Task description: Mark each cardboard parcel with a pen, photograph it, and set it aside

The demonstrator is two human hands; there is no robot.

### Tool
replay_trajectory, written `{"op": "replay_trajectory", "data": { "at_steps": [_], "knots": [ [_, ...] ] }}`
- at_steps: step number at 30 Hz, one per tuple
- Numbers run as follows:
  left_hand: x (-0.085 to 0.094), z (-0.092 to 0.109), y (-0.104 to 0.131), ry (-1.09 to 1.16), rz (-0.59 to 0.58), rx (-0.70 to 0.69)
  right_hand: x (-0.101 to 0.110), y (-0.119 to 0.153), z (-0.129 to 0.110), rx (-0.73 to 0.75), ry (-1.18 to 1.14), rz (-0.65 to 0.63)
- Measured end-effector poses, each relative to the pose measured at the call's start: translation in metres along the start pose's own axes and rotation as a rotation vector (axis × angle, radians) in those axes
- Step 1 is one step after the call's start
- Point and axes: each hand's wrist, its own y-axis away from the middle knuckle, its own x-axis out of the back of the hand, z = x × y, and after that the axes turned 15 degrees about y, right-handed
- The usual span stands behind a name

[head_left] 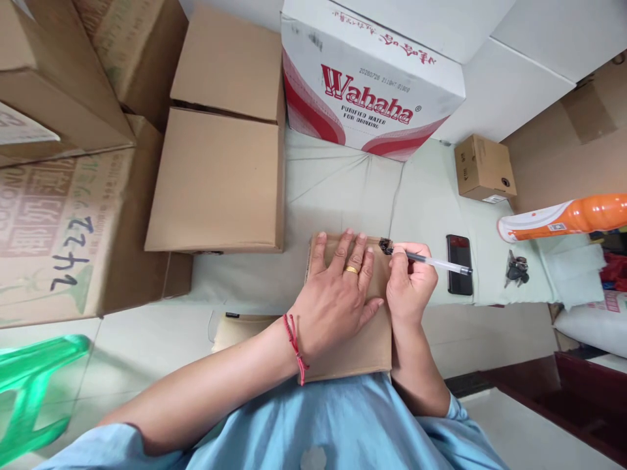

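A flat brown piece of cardboard (pixel 360 346) lies in front of my body, reaching onto the pale green surface. Spread across it, palm down, is my left hand (pixel 337 294), with a ring on one finger and a red string bracelet at the wrist. My right hand (pixel 411 281) grips a pen (pixel 443 264) with a clear barrel and dark grip. The pen's tip end meets a dark, ragged patch (pixel 386 245) at the cardboard's far right corner. I cannot make out whether that patch is ink or a hole.
Brown cartons (pixel 220 179) stand at the left, and a white-and-red Wahaha water carton (pixel 362 85) at the back. To the right are a small box (pixel 484 168), a phone (pixel 459 264), keys (pixel 517 267) and an orange bottle (pixel 563 219). A green plastic stool (pixel 29 398) stands lower left.
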Motion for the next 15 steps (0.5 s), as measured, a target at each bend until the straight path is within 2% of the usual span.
{"op": "replay_trajectory", "data": {
  "at_steps": [7,15],
  "knots": [
    [0.0008,-0.0003,0.0002,0.014,0.008,-0.008,0.0001,0.0006,0.0036,0.018,-0.004,-0.041],
    [0.0004,-0.0006,0.0001,0.019,0.012,-0.009,0.0003,0.003,0.006,0.015,0.03,0.033]
  ]
}}
